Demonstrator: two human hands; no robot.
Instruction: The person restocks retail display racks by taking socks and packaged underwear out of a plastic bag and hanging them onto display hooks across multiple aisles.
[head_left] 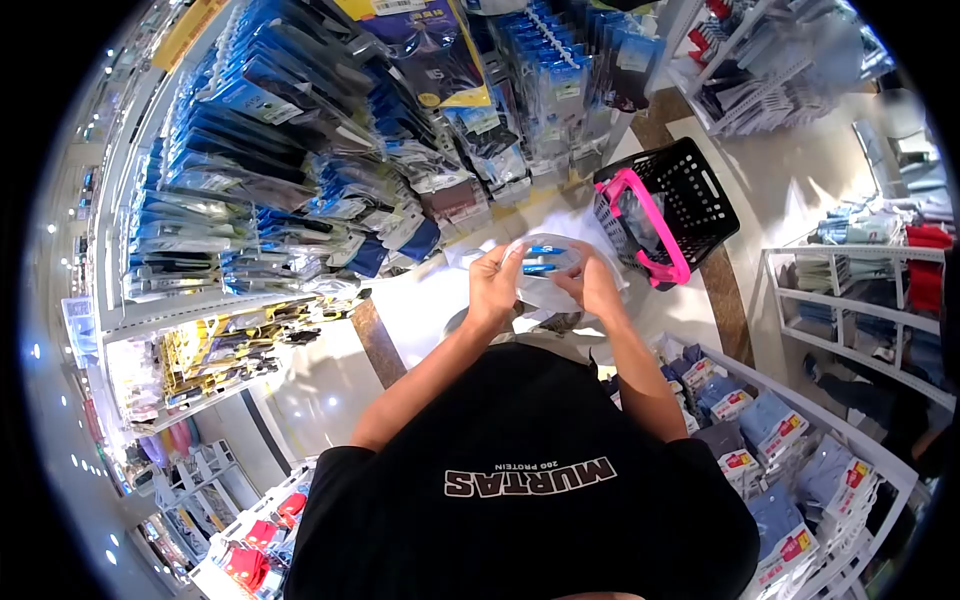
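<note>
In front of my chest, both hands hold a clear plastic package (545,252) with blue printing on it. My left hand (493,287) is closed on its left edge, thumb on top. On the other side, my right hand (598,284) pinches the package with bent fingers. What lies inside the plastic is hard to make out. To the right of my hands, a black shopping basket (712,195) with a pink handle (628,182) stands on the floor, with something in clear wrapping inside.
Ahead and to the left, a rack (265,120) is hung with many blue-topped packets. Yellow-and-black packets (225,350) hang lower at left. Behind me on the right stands a white bin (885,470) of packaged blue-grey clothes. Another shelf (850,298) is farther right, with a person's dark-clothed leg (850,385) beside it.
</note>
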